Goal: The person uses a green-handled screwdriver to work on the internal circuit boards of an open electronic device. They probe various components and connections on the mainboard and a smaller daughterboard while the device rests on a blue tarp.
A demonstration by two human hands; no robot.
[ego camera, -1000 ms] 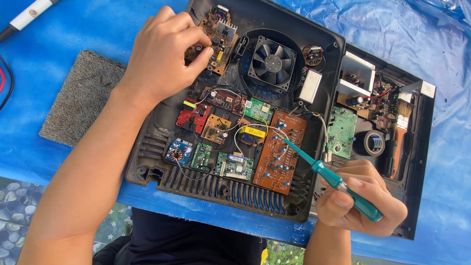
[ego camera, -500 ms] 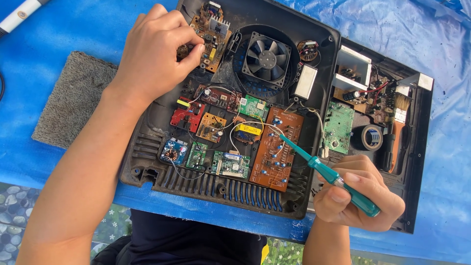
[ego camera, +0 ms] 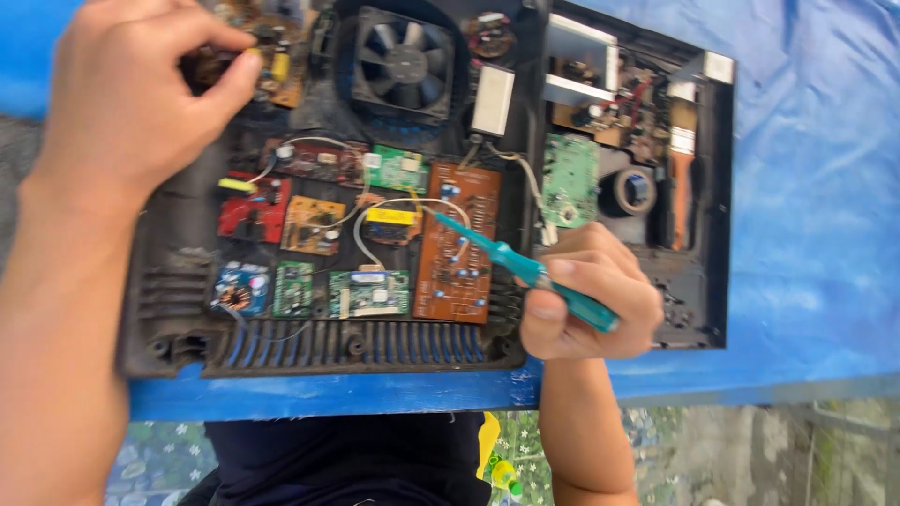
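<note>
labels: white rect sticker [ego camera: 492, 99] | by fan [ego camera: 403, 62] | pkgs/screens: none

Single head-worn view, looking steeply down from close above at opened black casing [ego camera: 159, 309] on blue table cover [ego camera: 825, 234], left hand [ego camera: 127, 89] upper left, right hand [ego camera: 586, 295] lower centre, own torso along bottom edge.

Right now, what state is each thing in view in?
Casing: open, boards exposed.
Fan: blades look still.
Brown board: lying in the casing, screwdriver tip on it.
Screwdriver: held in the right hand, tilted.
Left hand: fingertips pinching at the top-left board.
Brush: lying in the side tray, untouched.
Tape roll: lying flat beside the brush.
</note>
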